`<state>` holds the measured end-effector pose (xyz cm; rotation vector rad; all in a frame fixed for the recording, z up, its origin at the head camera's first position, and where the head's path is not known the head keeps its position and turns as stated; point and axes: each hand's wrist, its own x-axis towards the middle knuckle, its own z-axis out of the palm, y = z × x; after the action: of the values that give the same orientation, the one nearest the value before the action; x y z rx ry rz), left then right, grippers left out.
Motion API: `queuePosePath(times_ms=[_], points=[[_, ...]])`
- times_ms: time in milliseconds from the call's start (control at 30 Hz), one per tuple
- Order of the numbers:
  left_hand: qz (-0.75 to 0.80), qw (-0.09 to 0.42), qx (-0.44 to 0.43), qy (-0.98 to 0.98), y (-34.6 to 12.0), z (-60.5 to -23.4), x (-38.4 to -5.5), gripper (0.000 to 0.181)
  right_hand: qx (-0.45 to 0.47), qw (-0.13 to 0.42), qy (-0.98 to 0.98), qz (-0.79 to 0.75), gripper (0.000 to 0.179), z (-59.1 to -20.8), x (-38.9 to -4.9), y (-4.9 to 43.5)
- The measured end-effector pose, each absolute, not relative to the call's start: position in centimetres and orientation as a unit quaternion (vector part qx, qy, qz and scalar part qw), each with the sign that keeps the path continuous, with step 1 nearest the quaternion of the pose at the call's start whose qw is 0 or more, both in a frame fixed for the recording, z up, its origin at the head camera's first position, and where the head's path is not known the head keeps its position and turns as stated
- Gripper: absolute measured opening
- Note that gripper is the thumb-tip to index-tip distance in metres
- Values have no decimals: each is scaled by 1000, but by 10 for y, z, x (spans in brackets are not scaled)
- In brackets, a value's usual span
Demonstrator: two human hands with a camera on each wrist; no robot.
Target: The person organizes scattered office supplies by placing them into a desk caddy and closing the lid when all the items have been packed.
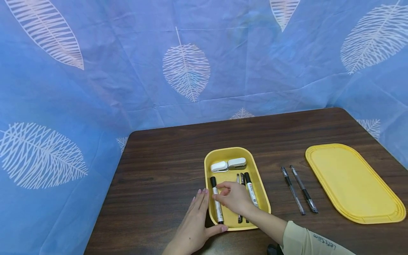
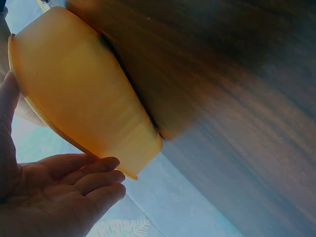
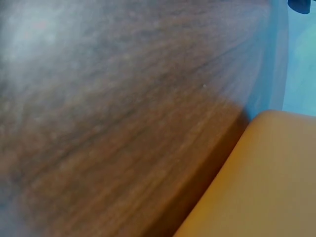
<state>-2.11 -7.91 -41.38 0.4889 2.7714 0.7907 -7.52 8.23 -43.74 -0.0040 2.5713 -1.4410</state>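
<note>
A yellow tray (image 1: 226, 152) holds several pens and markers. My left hand (image 1: 195, 223) rests against its near left corner, fingers straight along the outer side and thumb on the front rim. In the left wrist view, those fingertips (image 2: 113, 163) touch the rim. My right hand (image 1: 234, 196) is inside the tray, thumb and forefinger spread apart at a white marker with a black cap (image 1: 217, 205) lying along the left wall. Under and beside this hand lie another white marker (image 1: 251, 191) and dark pens (image 1: 240, 218), partly hidden. The right wrist view shows only the tray's outer wall (image 3: 266, 182) and table.
Two white stapler-like pieces (image 1: 237, 163) lie end to end at the tray's far end. Right of the tray, two black-and-clear pens (image 1: 293, 191) lie on the dark wooden table (image 1: 165, 166). A flat yellow lid (image 1: 353, 184) lies farther right. Blue leaf-patterned cloth hangs behind.
</note>
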Motion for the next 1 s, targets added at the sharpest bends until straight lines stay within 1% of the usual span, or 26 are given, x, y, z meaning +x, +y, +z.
queuePosePath(times_ms=[267,500,667,1000], points=[[269,113,165,942,-80,-414,-21,102,-11,93,864,-494,28,-436,-74,82],[264,106,171,943,-80,-415,-21,102,-28,79,864,-497,35,-433,-75,85],[264,100,173,943,-80,-415,-21,102,-27,86,859,-505,37,-426,-77,89],[268,115,166,942,-80,-415,-22,103,-35,74,858,-508,40,-415,-84,92]])
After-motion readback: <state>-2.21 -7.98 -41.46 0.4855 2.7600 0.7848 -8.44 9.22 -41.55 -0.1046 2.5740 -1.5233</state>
